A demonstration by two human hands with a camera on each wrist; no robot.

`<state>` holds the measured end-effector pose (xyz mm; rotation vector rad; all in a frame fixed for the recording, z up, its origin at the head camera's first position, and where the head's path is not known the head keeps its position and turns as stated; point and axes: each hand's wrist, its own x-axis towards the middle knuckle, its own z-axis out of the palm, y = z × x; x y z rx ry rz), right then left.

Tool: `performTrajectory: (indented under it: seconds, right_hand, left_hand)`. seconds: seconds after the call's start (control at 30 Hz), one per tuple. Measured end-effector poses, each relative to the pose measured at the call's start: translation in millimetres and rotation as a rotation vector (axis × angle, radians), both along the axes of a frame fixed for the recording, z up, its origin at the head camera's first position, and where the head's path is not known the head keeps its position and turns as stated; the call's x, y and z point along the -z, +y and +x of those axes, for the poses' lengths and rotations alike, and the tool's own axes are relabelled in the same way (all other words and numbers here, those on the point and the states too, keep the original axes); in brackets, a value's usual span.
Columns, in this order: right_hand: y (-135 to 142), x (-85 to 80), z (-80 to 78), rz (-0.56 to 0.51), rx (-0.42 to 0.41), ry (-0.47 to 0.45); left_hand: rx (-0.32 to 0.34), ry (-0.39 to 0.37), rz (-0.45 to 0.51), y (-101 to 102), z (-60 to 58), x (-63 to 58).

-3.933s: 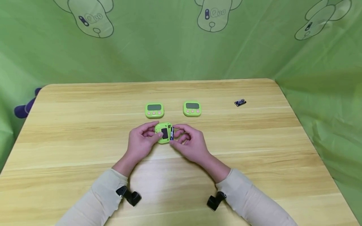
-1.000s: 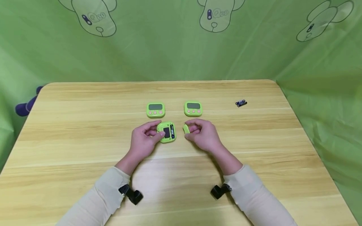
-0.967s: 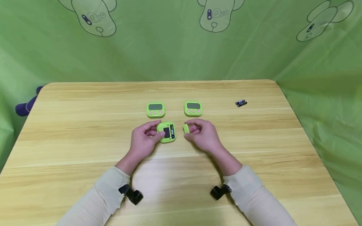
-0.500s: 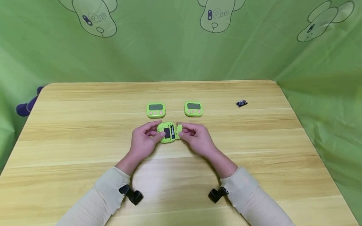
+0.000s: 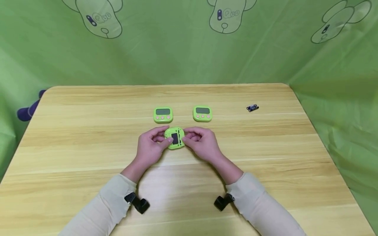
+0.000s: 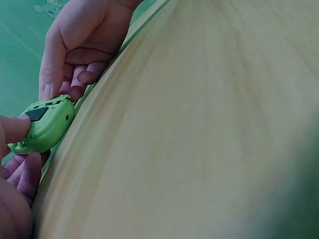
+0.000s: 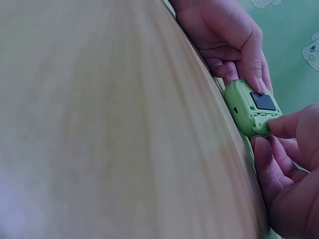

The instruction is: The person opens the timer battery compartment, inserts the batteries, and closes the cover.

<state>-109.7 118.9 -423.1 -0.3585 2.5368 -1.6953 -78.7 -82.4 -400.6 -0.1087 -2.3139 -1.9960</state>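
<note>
Outlined lettering, a capital Q followed by two rounded characters, is running across the left cartoon head on the green curtain. The middle cartoon head is bearing the same lettering, the rounded pair showing too faintly to settle as letters or numerals. On both heads, a dark oval mark is sitting just left of the Q. Pale print on the dark batteries is appearing too small to read.

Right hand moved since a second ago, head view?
Yes: the right hand has moved left, toward the held timer, judged against the right-hand resting timer.
</note>
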Motion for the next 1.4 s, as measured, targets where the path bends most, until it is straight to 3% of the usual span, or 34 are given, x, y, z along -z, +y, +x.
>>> performTrajectory:
  seconds: [0.33, 0.5, 0.67, 0.83, 0.9, 1.03, 1.17, 1.4]
  right_hand:
    - [-4.3, 4.5, 0.6, -0.045, 0.041, 0.039]
    - [-5.9, 4.0, 3.8, -0.138, 0.051, 0.008]
    - [-2.9, 5.1, 2.1, -0.221, 0.024, -0.069]
    - [1.5, 1.9, -5.3, -0.190, -0.041, -0.234]
    - [2.5, -0.4, -8.3, -0.166, -0.078, -0.295]
    - [3.8, -2.8, -12.3, -0.126, -0.132, -0.363]
    - [3.9, -4.5, -13.1, -0.086, -0.131, -0.362]
    - [-2.7, -0.8, -8.3, -0.072, -0.089, -0.284]
  left_hand:
    - [0.005, 0.005, 0.008, 0.6, -0.2, 2.1]
    - [0.004, 0.013, 0.000, -0.4, -0.1, 1.4]
    - [0.004, 0.017, -0.009, -0.3, 0.6, -0.5]
    - [0.007, -0.002, -0.002, -0.4, 0.5, -1.0]
    - [0.010, -0.010, -0.004, -0.5, -0.9, 1.8]
    - [0.003, -0.020, -0.005, -1.8, -7.9, 21.0]
    - [-0.004, -0.024, -0.011, -3.1, -13.8, 35.5]
    - [-0.007, -0.027, -0.005, -7.2, -14.2, 37.9]
